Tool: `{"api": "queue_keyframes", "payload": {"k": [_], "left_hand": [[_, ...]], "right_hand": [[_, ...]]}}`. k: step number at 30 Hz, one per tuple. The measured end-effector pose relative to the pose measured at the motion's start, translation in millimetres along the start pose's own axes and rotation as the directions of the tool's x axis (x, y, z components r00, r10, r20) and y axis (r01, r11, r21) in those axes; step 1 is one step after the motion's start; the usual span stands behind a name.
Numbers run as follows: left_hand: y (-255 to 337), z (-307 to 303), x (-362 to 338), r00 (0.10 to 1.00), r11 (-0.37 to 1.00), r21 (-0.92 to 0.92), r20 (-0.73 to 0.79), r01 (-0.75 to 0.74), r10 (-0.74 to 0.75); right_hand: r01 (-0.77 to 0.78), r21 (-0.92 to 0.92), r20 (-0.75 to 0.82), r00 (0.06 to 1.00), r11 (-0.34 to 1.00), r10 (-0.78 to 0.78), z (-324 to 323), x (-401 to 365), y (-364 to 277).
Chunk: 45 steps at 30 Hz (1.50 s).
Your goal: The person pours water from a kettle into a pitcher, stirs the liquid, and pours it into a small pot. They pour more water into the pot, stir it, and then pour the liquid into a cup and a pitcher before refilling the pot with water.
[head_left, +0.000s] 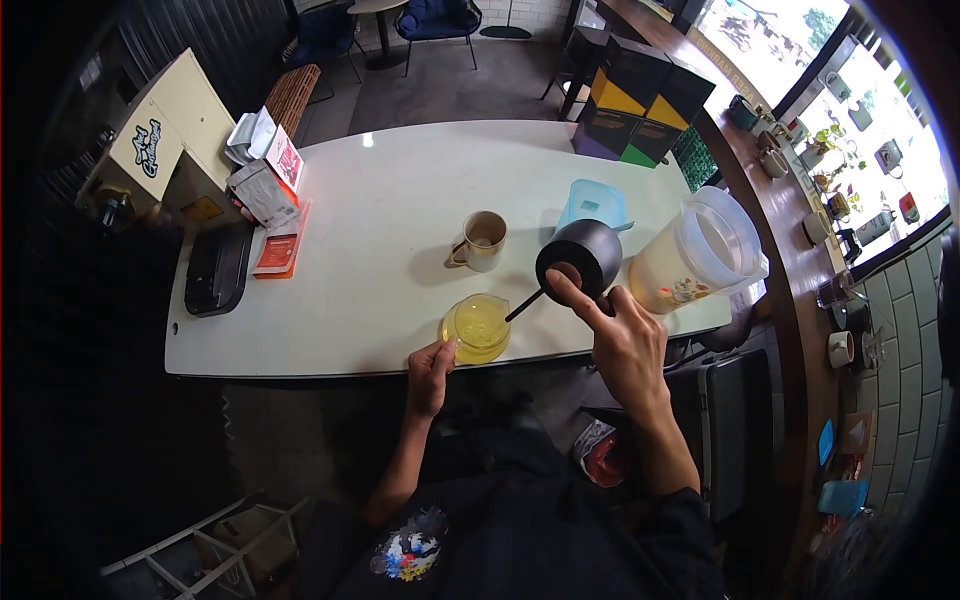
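My left hand (430, 378) is closed at the near side of a small glass jug (478, 328) with yellow liquid in it, resting close to the table's front edge. A black gooseneck kettle (590, 250) is held in my right hand (627, 340), the index finger stretched along its top. The kettle is tilted, and its thin spout ends at the jug's right rim. Its handle is mostly hidden by my fingers. Behind the jug stands a beige mug (484, 240), upright, its inside brown.
A large clear plastic pitcher (698, 250) stands right of the kettle, with a light blue lid (593, 204) behind it. Dark patterned boxes (640, 100) sit at the far right corner. Packets (265, 165) and a beige machine (165, 130) occupy the left of the white table (370, 200).
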<state>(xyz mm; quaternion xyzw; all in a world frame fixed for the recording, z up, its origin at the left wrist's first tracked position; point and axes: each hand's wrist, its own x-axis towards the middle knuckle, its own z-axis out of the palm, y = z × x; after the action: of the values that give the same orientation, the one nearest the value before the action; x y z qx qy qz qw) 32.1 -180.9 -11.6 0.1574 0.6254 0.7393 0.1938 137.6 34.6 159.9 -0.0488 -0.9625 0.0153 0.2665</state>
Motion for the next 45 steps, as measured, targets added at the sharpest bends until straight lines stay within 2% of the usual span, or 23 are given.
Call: {"api": "queue_keyframes", "payload": {"k": [2,5,7,11,16,36,42,45], "left_hand": [[-4,-1,-2,1.0,1.0,-0.006,0.005,0.004,-0.004],[-6,3,-6,1.0,1.0,0.029,0.018,-0.006,0.005],[-7,7,-7,1.0,0.999,-0.049,-0.01,-0.014,0.013],[-4,5,-8,1.0,1.0,-0.03,0.022,-0.009,0.01],[-4,5,-8,1.0,0.994,-0.108,0.009,-0.011,0.012],[-7,8,-13,0.999,0.997,-0.073,0.031,-0.005,0.007],[-5,5,-10,1.0,0.993,-0.121,0.024,-0.001,0.004],[-4,5,-9,1.0,0.993,-0.115,0.019,-0.006,0.008]], "right_hand": [[-0.022,-0.007,0.045,0.999,1.0,0.022,-1,0,0],[-0.029,0.009,0.025,0.999,1.0,0.029,1,1,-1],[-0.019,0.017,0.03,0.999,1.0,0.019,1,1,-2],[-0.025,0.021,0.061,0.998,0.999,0.024,-2,0,-3],[-0.025,0.012,0.039,0.999,1.0,0.024,-2,0,-2],[-0.003,0.034,0.052,0.999,0.999,0.001,0,-3,-5],[-0.01,-0.018,0.032,0.999,1.0,0.01,-15,6,-1],[-0.009,-0.033,-0.051,0.999,0.999,0.007,-16,9,1]]}}
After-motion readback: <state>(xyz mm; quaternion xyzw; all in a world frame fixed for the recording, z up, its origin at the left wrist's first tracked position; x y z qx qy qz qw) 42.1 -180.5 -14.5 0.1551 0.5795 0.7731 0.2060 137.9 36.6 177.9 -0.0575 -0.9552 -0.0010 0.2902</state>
